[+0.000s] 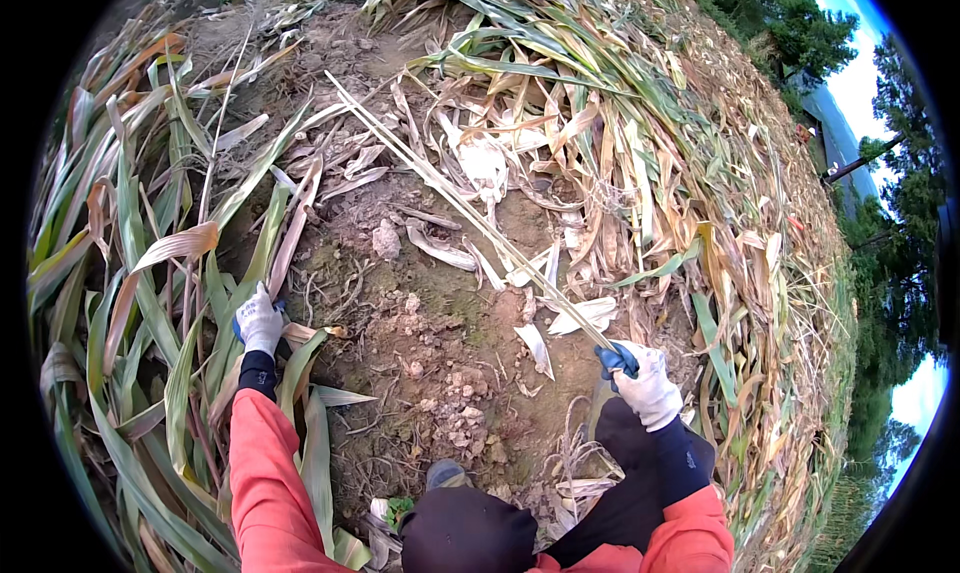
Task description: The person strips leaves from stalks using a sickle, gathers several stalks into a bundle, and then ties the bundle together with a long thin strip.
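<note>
My left hand (pixel 259 322), in a white work glove with a blue palm, is at the edge of a mass of green and drying corn stalks (pixel 150 295) on the left. Its fingers are curled around or against leaves, and what lies inside the grip is hidden. On the right, my right hand (pixel 637 378), gloved the same way, is closed on the lower end of several thin, pale dry stalks (pixel 465 205). They slant up and to the left over the bare soil.
Loose dry corn husks (pixel 585 316) and clods of earth (pixel 386 239) lie on the soil. A long heap of cut corn stalks (pixel 660 145) curves across the top and down the right. My shoe (pixel 448 474) shows at the bottom. Trees and a blue-grey roof stand far right.
</note>
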The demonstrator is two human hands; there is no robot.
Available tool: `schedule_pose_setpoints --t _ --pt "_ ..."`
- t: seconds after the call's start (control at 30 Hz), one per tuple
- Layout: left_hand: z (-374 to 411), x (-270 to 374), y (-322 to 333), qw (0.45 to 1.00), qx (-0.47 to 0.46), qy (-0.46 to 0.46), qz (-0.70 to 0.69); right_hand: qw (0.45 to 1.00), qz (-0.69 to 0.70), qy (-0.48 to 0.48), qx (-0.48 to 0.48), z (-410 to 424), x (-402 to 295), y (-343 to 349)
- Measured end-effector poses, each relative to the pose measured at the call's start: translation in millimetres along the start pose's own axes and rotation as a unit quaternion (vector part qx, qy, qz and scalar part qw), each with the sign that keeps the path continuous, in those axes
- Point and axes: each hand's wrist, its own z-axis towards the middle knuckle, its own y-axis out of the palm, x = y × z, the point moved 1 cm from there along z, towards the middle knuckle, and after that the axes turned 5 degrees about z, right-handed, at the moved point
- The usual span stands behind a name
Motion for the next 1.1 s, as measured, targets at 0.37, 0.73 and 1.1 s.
schedule_pose_setpoints --t 0.37,0.73,1.1 --pt "-71 -404 -92 0.924 0.096 -0.283 0.239 0.99 -0.121 -0.057 0.035 40 15 6" --pt "-111 -240 -63 0.966 0.045 -0.072 0.246 0.981 0.17 -0.068 0.061 90 -45 67" --pt "-147 125 -115 0.736 -0.229 0.23 -0.594 0.693 0.685 0.043 0.222 127 -63 133"
